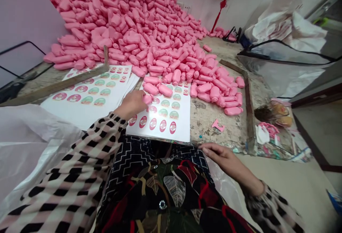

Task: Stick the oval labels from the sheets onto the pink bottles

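Observation:
My left hand (133,104) is closed around a small pink plastic bottle (147,99), whose end shows past the fingers. It is over the left side of a sticker sheet (160,133) with pink and green oval labels. More pink bottles (165,90) lie on the sheet's top part, just beyond that hand. My right hand (220,156) holds nothing and rests by the front edge of the table, fingers stretched out. A stack of similar sticker sheets (72,110) lies to the left, with a wooden strip (77,78) across it.
A huge heap of pink bottles (128,22) covers the back of the worn table (203,119). A wooden strip (249,119) edges the right side. A pink scrap (218,125) lies on the tabletop. Clear plastic bags (283,69) stand at right; white plastic (24,133) is at left.

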Tool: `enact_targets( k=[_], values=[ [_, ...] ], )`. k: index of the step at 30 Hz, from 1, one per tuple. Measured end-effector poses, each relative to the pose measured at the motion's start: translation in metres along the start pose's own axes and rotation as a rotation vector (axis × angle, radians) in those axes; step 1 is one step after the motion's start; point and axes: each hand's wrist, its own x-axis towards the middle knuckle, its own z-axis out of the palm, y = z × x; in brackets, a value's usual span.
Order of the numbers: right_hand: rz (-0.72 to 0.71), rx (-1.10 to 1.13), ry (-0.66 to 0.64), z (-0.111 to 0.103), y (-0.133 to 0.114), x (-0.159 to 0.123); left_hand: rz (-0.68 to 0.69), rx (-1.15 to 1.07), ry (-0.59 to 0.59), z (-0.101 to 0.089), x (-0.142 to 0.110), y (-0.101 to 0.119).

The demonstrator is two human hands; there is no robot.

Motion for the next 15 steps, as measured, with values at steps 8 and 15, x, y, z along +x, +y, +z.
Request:
enact_targets(
  k=[8, 15],
  values=[
    [-0.214, 0.006, 0.195, 0.022, -0.036, 0.051, 0.084, -0.081, 0.085, 0.009, -0.023, -0.001],
    [0.178, 0.237, -0.250, -0.037, 0.014, -0.012, 0.190, -0.096, 0.319, 0.039, -0.040, -0.009]
  ],
)
